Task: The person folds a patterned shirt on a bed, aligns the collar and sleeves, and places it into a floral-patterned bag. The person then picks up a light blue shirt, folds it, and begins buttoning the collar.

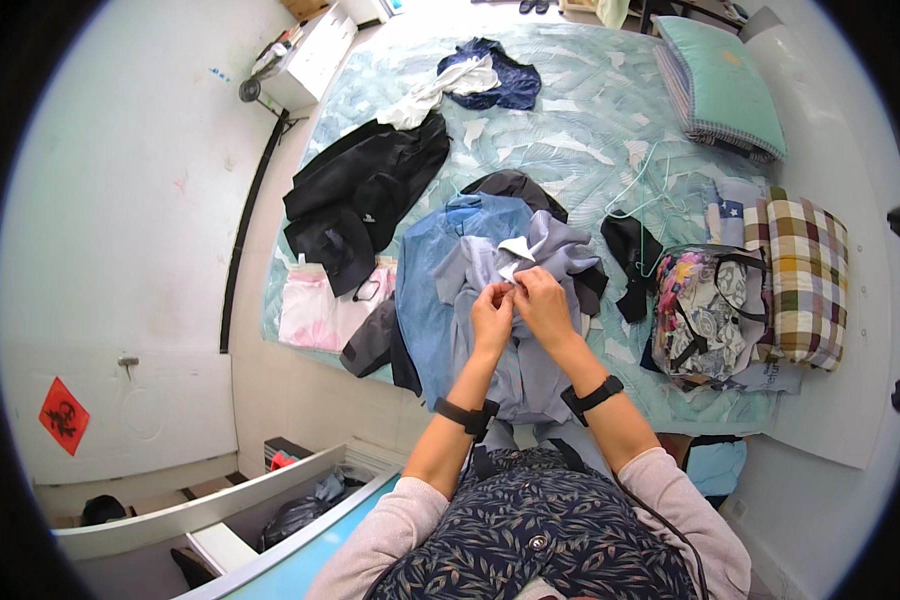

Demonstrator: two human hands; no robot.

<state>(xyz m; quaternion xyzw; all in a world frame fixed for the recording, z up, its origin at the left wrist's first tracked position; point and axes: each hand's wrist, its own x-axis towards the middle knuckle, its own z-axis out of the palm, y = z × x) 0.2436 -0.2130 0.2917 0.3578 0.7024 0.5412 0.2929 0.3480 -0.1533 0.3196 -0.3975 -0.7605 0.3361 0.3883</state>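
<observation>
A pale grey-lavender shirt [487,367] with a white inner collar [516,250] lies in front of me, its lower end at the bed's near edge. My left hand [493,319] pinches the shirt just below the collar. Close against it, my right hand [544,306] grips the same spot with thumb and fingers. The exact bit of cloth between the fingertips is hidden. Under the shirt's left side spreads a blue denim-like shirt [424,277], and dark garments [511,184] show beyond it.
On the patterned bed [570,127], black clothing [375,165] and black caps [337,247] lie left, near a pink-white packet [322,307]. Light-green hangers [637,199], a black garment [630,262], a clear bag [709,315] and checked bedding [806,281] are right. An open drawer [232,495] is lower left.
</observation>
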